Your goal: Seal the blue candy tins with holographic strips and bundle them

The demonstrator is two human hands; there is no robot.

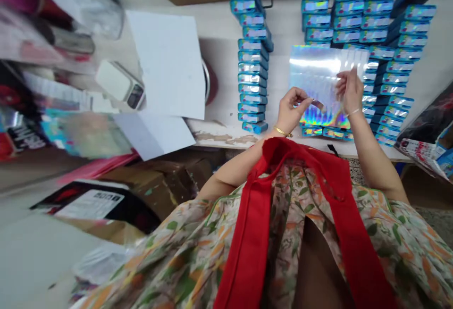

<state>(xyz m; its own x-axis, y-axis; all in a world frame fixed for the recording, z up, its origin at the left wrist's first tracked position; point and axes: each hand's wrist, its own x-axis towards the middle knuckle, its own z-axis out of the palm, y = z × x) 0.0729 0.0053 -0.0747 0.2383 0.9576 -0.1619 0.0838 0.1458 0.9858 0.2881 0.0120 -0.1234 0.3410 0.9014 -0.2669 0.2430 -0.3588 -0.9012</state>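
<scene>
A shiny holographic sheet [313, 78] lies in front of me, over part of the rows of small blue boxes [253, 77]. Between thumb and fingertips, my left hand [290, 107] pinches a small shiny strip [317, 105] above the sheet's lower part; it looks like a sticker. My right hand [351, 89] hovers over or touches the sheet's right side, somewhat blurred, its fingers apart with nothing visible in them. Shiny labels show on the box ends facing me.
White paper sheets [170, 63] lie to the left, beside a round dark red container [211, 82]. Further left are a white device with a small display [119, 84] and blurred plastic bags. Cardboard boxes [173, 172] stand below the table's worn front edge [222, 138].
</scene>
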